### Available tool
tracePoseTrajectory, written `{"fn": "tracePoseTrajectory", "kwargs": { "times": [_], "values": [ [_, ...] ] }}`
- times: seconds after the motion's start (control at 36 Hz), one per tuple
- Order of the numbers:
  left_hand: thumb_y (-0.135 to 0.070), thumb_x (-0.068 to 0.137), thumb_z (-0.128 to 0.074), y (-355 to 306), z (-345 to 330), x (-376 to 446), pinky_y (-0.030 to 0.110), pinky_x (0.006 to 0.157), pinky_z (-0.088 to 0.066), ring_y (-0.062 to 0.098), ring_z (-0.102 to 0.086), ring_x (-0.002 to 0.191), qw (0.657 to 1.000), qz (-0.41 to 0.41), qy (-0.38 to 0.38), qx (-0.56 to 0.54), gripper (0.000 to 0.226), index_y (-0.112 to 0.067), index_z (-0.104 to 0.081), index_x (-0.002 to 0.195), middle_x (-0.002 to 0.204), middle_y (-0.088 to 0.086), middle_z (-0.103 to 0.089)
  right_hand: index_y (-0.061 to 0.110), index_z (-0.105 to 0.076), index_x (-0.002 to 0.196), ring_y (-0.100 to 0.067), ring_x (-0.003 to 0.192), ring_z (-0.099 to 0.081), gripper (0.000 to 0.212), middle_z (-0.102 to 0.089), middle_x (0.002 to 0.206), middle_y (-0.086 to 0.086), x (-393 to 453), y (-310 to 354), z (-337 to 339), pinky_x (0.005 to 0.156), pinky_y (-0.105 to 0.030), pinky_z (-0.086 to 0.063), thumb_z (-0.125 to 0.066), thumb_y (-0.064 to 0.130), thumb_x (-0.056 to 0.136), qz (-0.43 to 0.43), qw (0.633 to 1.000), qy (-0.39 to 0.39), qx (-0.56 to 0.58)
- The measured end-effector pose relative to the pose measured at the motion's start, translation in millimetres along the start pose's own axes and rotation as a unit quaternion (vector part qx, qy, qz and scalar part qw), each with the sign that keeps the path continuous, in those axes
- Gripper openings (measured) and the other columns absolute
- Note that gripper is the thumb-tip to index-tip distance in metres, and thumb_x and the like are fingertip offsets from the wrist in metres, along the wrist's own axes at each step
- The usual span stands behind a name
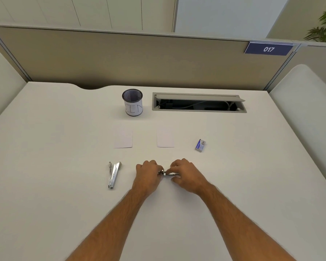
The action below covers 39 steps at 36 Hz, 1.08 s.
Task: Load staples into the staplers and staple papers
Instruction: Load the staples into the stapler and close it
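Note:
A small metal stapler (166, 173) lies sideways on the white desk between my two hands. My left hand (148, 176) grips its left end and my right hand (186, 176) holds its right end; most of it is hidden by my fingers. A second metal stapler (113, 174) lies hinged open on the desk to the left, untouched. Two small white paper stacks (123, 139) (165, 139) lie side by side farther back. A small blue staple box (200, 145) sits to the right of them.
A mesh pen cup (132, 102) with a white label stands at the back centre. An open cable tray (199, 104) is cut into the desk (54, 147) to its right. A beige partition (120, 59) closes off the far edge.

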State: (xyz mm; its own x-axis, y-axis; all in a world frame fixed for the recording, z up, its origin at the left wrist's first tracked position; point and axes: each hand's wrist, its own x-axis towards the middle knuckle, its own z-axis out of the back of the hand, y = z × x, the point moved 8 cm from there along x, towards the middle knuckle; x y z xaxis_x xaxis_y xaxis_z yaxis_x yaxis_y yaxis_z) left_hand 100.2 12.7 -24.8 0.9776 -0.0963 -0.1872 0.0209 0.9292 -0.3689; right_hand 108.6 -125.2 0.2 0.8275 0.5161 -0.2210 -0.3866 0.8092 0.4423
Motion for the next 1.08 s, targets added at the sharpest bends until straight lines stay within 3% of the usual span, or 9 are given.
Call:
{"fn": "tracePoseTrajectory", "kwargs": {
  "times": [0.14,0.31,0.58,0.67,0.75,0.81,0.89,0.97,1.08],
  "values": [
    [-0.030,0.100,-0.053,-1.8,1.9,0.1,0.039,0.093,-0.033,0.020,-0.053,0.113,1.000,0.004,0.001,-0.001,0.026,-0.033,-0.072,0.118,0.115,-0.006,-0.063,0.030,-0.073,0.122,-0.021,0.122,-0.045,0.030,-0.058,0.133,0.004,-0.1,-3.9,0.4,0.101,-0.040,-0.040,-0.065,0.028,0.094,-0.009,1.000,-0.007,-0.003],
    [-0.028,0.099,-0.054,-2.0,3.4,-2.1,0.039,0.089,-0.033,0.021,-0.055,0.107,1.000,0.010,-0.004,-0.009,0.024,-0.032,-0.072,0.114,0.108,-0.005,-0.062,0.027,-0.075,0.118,-0.020,0.118,-0.047,0.028,-0.061,0.127,0.006,-5.7,-16.1,7.1,0.098,-0.040,-0.042,-0.069,0.033,0.091,-0.029,0.999,-0.036,0.006],
    [-0.027,0.093,-0.057,-3.2,0.6,-9.6,0.037,0.084,-0.036,0.023,-0.057,0.098,0.997,0.041,0.000,-0.071,0.018,-0.029,-0.073,0.102,0.092,-0.004,-0.057,0.018,-0.075,0.112,-0.018,0.112,-0.048,0.023,-0.066,0.119,0.006,-19.3,-39.2,14.2,0.099,-0.030,-0.040,-0.071,0.021,0.089,-0.082,0.983,-0.132,0.099],
    [-0.027,0.092,-0.063,-3.2,-4.7,-12.3,0.035,0.081,-0.044,0.022,-0.054,0.099,0.991,0.047,-0.002,-0.125,0.018,-0.024,-0.074,0.107,0.097,0.001,-0.059,0.017,-0.074,0.110,-0.017,0.109,-0.048,0.020,-0.065,0.110,0.005,-26.0,-39.9,12.3,0.090,-0.023,-0.038,-0.070,0.018,0.091,-0.093,0.975,-0.170,0.109],
    [-0.029,0.090,-0.067,-5.8,-7.4,-16.6,0.029,0.072,-0.040,0.016,-0.052,0.090,0.985,0.054,-0.006,-0.165,0.016,-0.023,-0.073,0.104,0.092,-0.004,-0.051,0.017,-0.073,0.103,-0.015,0.101,-0.052,0.016,-0.062,0.101,0.005,-30.1,-34.1,6.1,0.086,-0.025,-0.043,-0.075,0.022,0.088,-0.096,0.968,-0.180,0.145],
    [-0.032,0.090,-0.068,-6.6,-8.6,-17.6,0.029,0.069,-0.041,0.015,-0.054,0.085,0.982,0.060,-0.011,-0.177,0.015,-0.023,-0.072,0.101,0.091,-0.006,-0.049,0.018,-0.072,0.096,-0.014,0.091,-0.057,0.016,-0.063,0.095,0.005,-31.2,-28.6,0.3,0.082,-0.027,-0.048,-0.080,0.026,0.084,-0.099,0.961,-0.173,0.190],
    [-0.035,0.091,-0.067,-9.7,-9.6,-18.3,0.028,0.069,-0.045,0.017,-0.057,0.084,0.982,0.060,-0.016,-0.176,0.017,-0.021,-0.072,0.099,0.092,-0.004,-0.050,0.026,-0.071,0.088,-0.009,0.078,-0.061,0.016,-0.067,0.086,0.009,-34.9,-22.5,-4.7,0.071,-0.019,-0.049,-0.084,0.031,0.079,-0.115,0.931,-0.188,0.291],
    [-0.033,0.092,-0.065,-12.9,-9.3,-19.9,0.028,0.069,-0.045,0.018,-0.058,0.083,0.984,0.053,-0.024,-0.167,0.017,-0.018,-0.071,0.097,0.092,-0.002,-0.051,0.027,-0.073,0.097,-0.006,0.083,-0.066,0.020,-0.072,0.088,0.015,-34.8,-10.8,-12.7,0.072,-0.016,-0.051,-0.082,0.034,0.081,-0.113,0.916,-0.195,0.332],
    [-0.028,0.094,-0.063,-13.5,-9.6,-21.1,0.029,0.067,-0.043,0.018,-0.055,0.081,0.982,0.059,-0.037,-0.174,0.013,-0.019,-0.070,0.096,0.090,-0.001,-0.049,0.021,-0.072,0.102,-0.006,0.085,-0.067,0.011,-0.073,0.091,0.012,-32.5,1.5,-19.1,0.079,-0.026,-0.055,-0.072,0.023,0.092,-0.105,0.932,-0.199,0.285]
  ]
}}
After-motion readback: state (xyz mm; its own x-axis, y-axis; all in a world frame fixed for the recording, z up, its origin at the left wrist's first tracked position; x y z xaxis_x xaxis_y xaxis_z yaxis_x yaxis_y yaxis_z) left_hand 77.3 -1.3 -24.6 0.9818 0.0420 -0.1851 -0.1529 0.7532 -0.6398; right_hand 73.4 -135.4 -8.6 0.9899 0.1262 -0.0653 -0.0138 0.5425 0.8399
